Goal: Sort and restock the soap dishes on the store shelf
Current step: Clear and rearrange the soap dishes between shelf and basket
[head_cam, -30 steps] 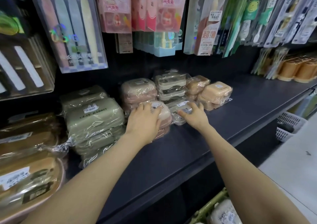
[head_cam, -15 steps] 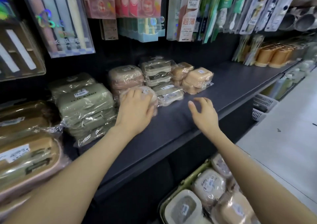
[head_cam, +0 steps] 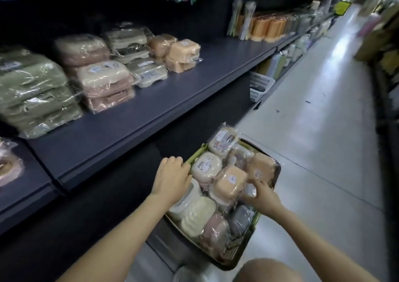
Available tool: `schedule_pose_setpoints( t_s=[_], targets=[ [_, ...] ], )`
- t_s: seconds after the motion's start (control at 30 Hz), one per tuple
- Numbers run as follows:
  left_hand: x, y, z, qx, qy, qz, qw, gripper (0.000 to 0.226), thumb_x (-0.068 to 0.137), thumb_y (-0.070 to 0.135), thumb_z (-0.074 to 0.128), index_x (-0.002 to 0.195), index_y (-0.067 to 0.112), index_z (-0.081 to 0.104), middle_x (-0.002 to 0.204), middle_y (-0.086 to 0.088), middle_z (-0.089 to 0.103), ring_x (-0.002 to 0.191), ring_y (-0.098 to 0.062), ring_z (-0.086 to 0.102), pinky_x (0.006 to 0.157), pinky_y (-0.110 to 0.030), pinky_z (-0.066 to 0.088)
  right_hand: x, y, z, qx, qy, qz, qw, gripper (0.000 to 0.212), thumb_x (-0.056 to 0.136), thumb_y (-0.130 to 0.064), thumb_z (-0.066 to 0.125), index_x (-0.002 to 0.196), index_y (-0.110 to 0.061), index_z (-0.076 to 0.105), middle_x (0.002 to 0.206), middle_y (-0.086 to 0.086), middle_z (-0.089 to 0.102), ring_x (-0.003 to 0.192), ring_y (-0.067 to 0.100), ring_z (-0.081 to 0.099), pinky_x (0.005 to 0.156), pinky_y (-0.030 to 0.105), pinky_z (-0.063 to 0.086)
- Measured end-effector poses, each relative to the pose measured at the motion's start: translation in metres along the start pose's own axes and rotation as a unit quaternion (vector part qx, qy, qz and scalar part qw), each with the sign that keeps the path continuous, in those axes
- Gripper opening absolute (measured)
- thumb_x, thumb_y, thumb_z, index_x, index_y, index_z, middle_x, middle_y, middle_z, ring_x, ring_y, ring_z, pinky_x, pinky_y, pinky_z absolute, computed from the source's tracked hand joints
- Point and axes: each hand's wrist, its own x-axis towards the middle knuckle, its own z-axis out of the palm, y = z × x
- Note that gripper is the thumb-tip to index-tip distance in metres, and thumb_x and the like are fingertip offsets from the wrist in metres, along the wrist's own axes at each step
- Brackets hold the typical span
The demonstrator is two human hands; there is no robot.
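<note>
Fingers (head_cam: pixel 257 185) of the right hand (head_cam: pixel 262 197) are clamped on the orange soap dish (head_cam: pixel 230 183) just to their left, while the basket (head_cam: pixel 197 156) is gripped by the left hand (head_cam: pixel 172 177).

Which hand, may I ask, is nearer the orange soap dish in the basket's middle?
Right. The right hand pinches the orange soap dish by its wrapping; the left hand holds the basket rim, leftward.

I am counting nine wrapped soap dishes (head_cam: pixel 206 166) showing in one green basket (head_cam: pixel 196 154). Four colour groups are sitting on one dark shelf (head_cam: pixel 194 91): green stack (head_cam: pixel 32 87), pink stack (head_cam: pixel 101 80), grey-green stack (head_cam: pixel 129 44) and orange stack (head_cam: pixel 183 50). One white basket (head_cam: pixel 260 85) is sitting below.
</note>
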Motion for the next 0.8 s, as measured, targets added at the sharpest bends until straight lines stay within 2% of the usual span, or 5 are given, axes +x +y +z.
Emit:
schedule_pose_setpoints(
  t_s=[0.07, 0.2, 0.4, 0.5, 0.8],
  targets=[
    [-0.010, 0.008, 0.018, -0.060, -0.042, -0.038, 0.997, 0.028, 0.074, 0.037, 0.076, 0.088, 0.014, 0.069, 0.084, -0.006, 0.062, 0.076, -0.023, 0.057, 0.067, -0.034, 0.048, 0.005, 0.005, 0.011, -0.012, -0.003, 0.002, 1.000, 0.085, 0.080, -0.057, 0.068, 0.148, -0.025, 0.029, 0.145, 0.008, 0.043, 0.122, 0.029, 0.050, 0.091, 0.036, 0.045],
    [-0.018, 0.013, 0.065, -0.159, -0.149, -0.163, 0.962, 0.053, 0.094, 0.048, 0.048, 0.136, 0.016, 0.042, 0.130, -0.009, 0.047, 0.117, -0.025, 0.044, 0.095, -0.031, 0.038, 0.025, -0.004, 0.020, -0.016, 0.013, -0.005, 1.000, 0.095, 0.077, -0.059, 0.070, 0.151, -0.025, 0.021, 0.157, 0.013, 0.019, 0.136, 0.038, 0.035, 0.104, 0.046, 0.040],
    [-0.015, 0.011, 0.105, -0.158, -0.216, -0.195, 0.944, 0.081, 0.083, 0.060, 0.058, 0.143, 0.017, 0.028, 0.137, -0.010, 0.042, 0.123, -0.025, 0.040, 0.102, -0.030, 0.031, 0.073, -0.014, 0.036, -0.067, -0.010, 0.003, 0.998, 0.120, 0.063, -0.075, 0.069, 0.154, -0.034, 0.002, 0.162, 0.014, 0.000, 0.148, 0.039, -0.002, 0.117, 0.057, 0.018],
    [-0.013, 0.010, 0.114, -0.113, -0.191, -0.187, 0.957, 0.090, 0.078, 0.069, 0.057, 0.146, 0.020, 0.026, 0.138, -0.007, 0.043, 0.121, -0.022, 0.040, 0.101, -0.028, 0.031, 0.086, -0.012, 0.045, -0.080, -0.036, -0.006, 0.996, 0.126, 0.056, -0.081, 0.068, 0.152, -0.036, -0.001, 0.162, 0.013, -0.001, 0.148, 0.037, -0.001, 0.118, 0.057, 0.011],
    [-0.018, 0.008, 0.125, -0.131, -0.196, -0.167, 0.957, 0.093, 0.075, 0.076, 0.051, 0.150, 0.025, 0.028, 0.154, -0.003, 0.021, 0.138, -0.022, 0.019, 0.111, -0.032, 0.021, 0.078, 0.006, 0.048, -0.076, -0.047, -0.055, 0.994, 0.126, 0.058, -0.072, 0.075, 0.153, -0.035, -0.001, 0.160, 0.011, 0.005, 0.144, 0.037, 0.015, 0.111, 0.051, 0.030]
  ],
)
